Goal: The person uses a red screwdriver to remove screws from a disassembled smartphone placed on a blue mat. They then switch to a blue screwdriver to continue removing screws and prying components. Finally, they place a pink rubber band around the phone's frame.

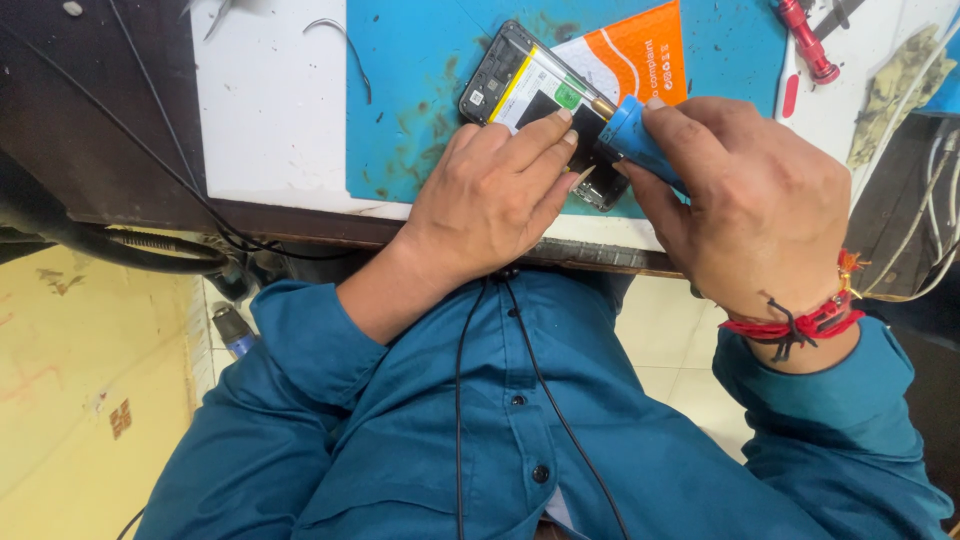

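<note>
Pressed opened smartphone point(545, 110) flat near blue mat's point(420, 90) front edge with left hand point(490, 195), fingers extended, steadying it; right hand point(750, 200) gripped blue-handled screwdriver point(630, 135), tip on phone.

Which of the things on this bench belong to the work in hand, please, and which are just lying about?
In use:
- opened phone, steadied by the left hand
- blue-handled tool, held in the right hand
- blue work mat

Lying about:
- red tool
- tweezers
- crumpled cloth
</note>
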